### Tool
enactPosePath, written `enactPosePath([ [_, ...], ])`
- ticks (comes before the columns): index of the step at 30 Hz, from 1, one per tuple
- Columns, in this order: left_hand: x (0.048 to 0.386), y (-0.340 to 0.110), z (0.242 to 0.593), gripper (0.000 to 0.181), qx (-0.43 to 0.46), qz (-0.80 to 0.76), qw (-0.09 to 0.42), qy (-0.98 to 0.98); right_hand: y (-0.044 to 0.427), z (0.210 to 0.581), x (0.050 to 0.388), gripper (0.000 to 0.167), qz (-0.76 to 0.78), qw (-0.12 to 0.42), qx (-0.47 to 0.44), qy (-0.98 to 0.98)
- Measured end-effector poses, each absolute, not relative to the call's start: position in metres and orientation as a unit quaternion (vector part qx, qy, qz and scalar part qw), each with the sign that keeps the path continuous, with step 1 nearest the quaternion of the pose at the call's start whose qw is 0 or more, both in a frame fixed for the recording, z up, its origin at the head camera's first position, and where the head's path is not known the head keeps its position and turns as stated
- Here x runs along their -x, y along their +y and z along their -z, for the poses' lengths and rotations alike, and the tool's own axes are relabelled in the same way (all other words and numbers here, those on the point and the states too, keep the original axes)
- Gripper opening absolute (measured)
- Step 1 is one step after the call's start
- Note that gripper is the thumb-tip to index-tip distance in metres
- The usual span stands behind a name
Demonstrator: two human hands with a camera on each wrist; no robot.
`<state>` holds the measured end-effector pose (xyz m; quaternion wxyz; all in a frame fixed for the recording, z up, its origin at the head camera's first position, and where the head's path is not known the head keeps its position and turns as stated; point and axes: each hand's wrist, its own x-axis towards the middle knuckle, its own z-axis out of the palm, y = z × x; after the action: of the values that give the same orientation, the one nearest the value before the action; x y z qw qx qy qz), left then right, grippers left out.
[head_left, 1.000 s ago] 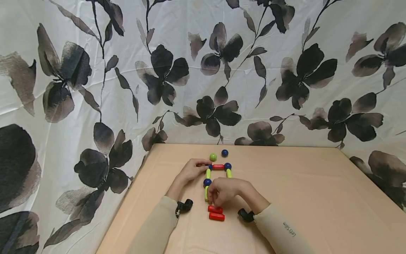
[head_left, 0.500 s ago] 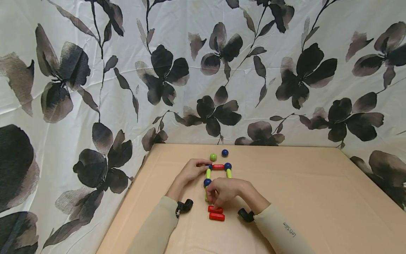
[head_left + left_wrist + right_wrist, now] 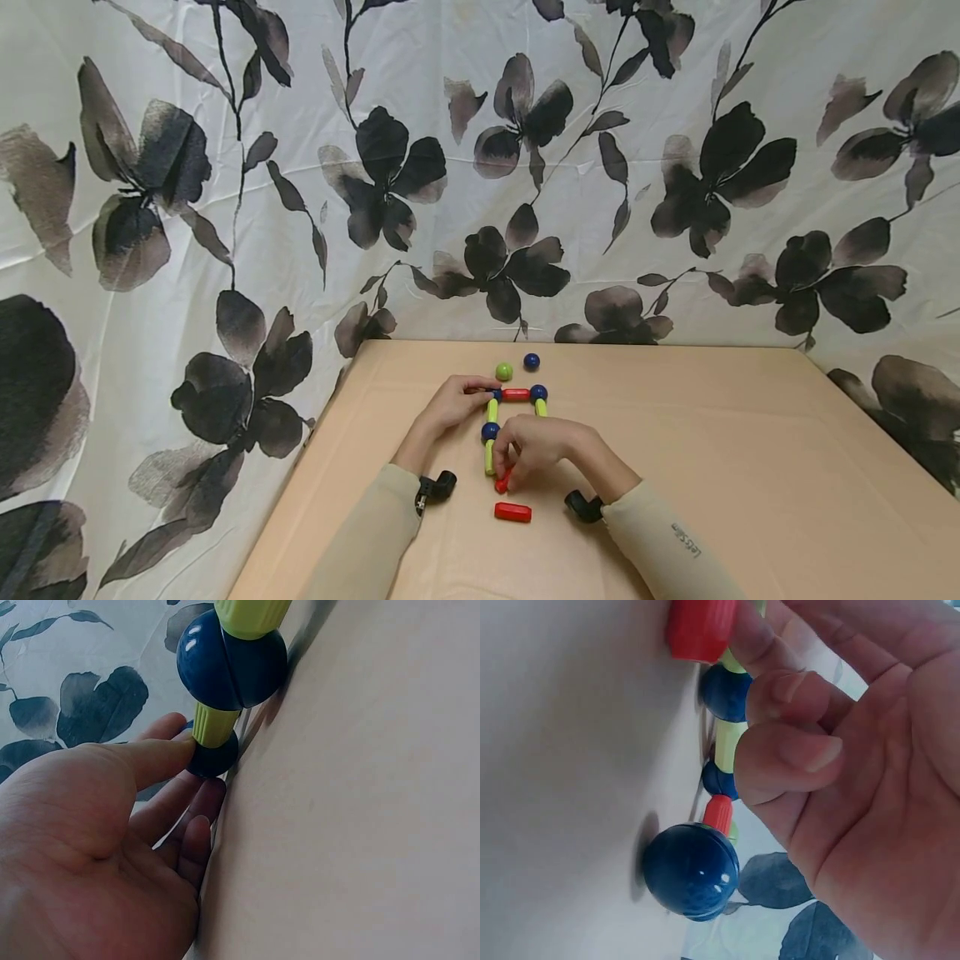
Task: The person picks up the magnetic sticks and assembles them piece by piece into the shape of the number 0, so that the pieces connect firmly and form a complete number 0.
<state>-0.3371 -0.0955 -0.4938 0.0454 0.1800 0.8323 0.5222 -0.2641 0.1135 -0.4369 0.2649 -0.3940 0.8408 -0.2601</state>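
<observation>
In the head view, my left hand (image 3: pixel 453 408) pinches the far-left blue ball (image 3: pixel 497 394) of a chain of rods and balls; the left wrist view shows the thumb against that ball (image 3: pixel 215 756). A red rod (image 3: pixel 516 394) links it to another blue ball (image 3: pixel 538 392). A yellow-green rod (image 3: pixel 542 407) runs from there toward me. Down the left side come a yellow-green rod (image 3: pixel 492 411), a blue ball (image 3: pixel 491 431) and another yellow-green rod (image 3: pixel 489 458). My right hand (image 3: pixel 543 442) holds a loose red rod (image 3: pixel 701 630) beside that rod's near end.
Another red rod (image 3: pixel 513 512) lies on the tabletop (image 3: pixel 712 467) nearer to me. Beyond the chain sit a green ball (image 3: pixel 504 372) and a blue ball (image 3: pixel 532 362). A flowered cloth (image 3: pixel 600 192) hangs behind the table.
My right hand has picked up the upper of the two loose red rods and drawn it slightly away from me, turning it. My left hand stays on its ball.
</observation>
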Motion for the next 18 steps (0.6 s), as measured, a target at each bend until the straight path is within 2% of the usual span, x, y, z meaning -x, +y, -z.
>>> enactPosePath([
  [12,0.3371,-0.0946,0.494,0.026,-0.176,-0.533,0.052,0.826,0.1129,0.4421,0.2638,0.012,0.255,0.284,0.406,0.831],
  [18,0.3369,-0.0948,0.4943,0.026,-0.176,-0.531,0.052,0.827,0.1114,0.4423,0.263,0.011,0.233,0.266,0.407,0.842],
])
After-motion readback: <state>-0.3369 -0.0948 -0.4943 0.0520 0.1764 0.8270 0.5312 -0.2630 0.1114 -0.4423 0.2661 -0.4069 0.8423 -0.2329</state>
